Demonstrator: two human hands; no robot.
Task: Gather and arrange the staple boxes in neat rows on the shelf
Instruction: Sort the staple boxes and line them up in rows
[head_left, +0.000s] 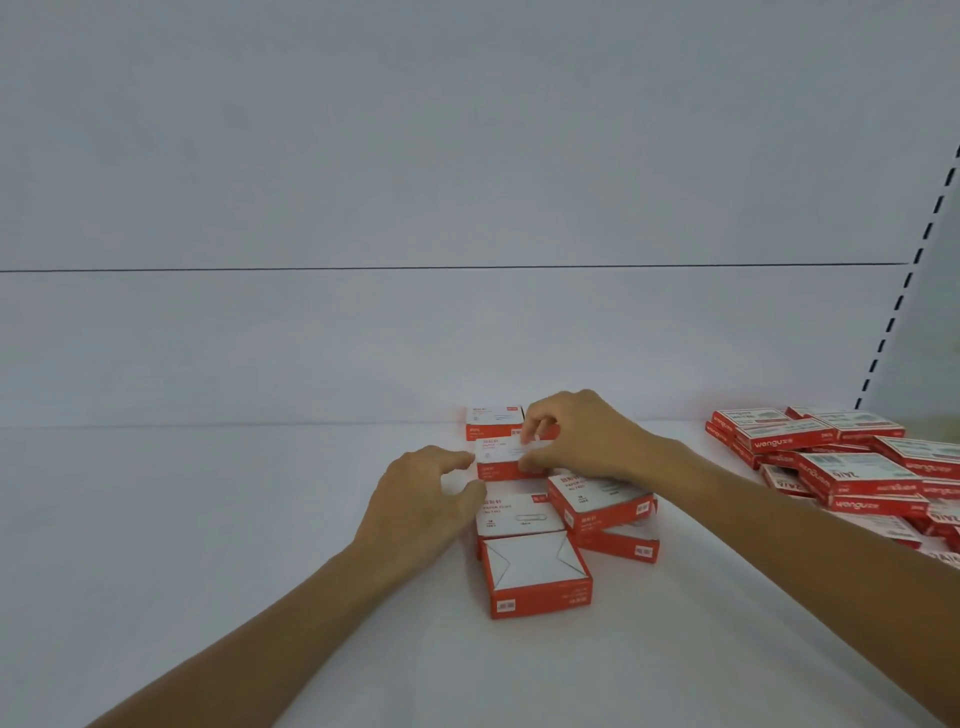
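Head view: on the white shelf a column of 4 red and white boxes runs from the back panel toward the camera. The right hand pinches the 2nd box at its right end, thumb and fingers curled on it, just in front of the back box. I cannot tell whether that box is lifted or already lies flat. The left hand sits at the column's left side, with one curled fingertip against the 2nd box's left edge and the thumb near the clip box. Whether it grips or only steadies I cannot tell. Nearest the camera lies a flipped box, blank side up and a little skewed. Right of the column a tilted box rests askew on a lower box. A loose pile sits well apart at the far right.

The step in hand looks like seating the 2nd box in line. To do it well, lay it flat and slide it back until it meets the back box. Use the left fingertips as a straight fence so the left edges match, and let go only once it sits square. These light cartons probably slide easily, so a gentle touch should keep the neighbours from shifting
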